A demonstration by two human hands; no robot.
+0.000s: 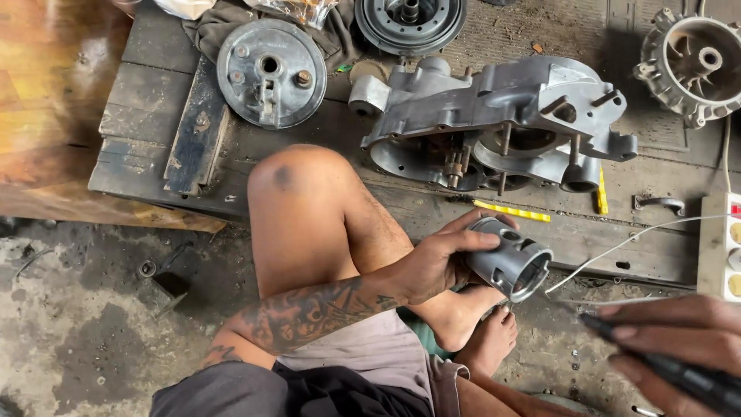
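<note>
The left hand [432, 266] grips the grey piston [509, 266], at 6 o'clock from the engine crankcase [502, 116], while the right hand [679, 347] closes round a black pen-shaped tool [679, 372]; working the piston, judged underway, requires tip contact.

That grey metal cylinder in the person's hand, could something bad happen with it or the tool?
Maybe.

1. The left hand holds the cylinder in the air above a bare foot; if it slips, it could land on the toes.

2. The right hand holds a black tool with its tip pointing toward the left fingers, so a slip might jab them.

3. The white cord could snag.
</note>
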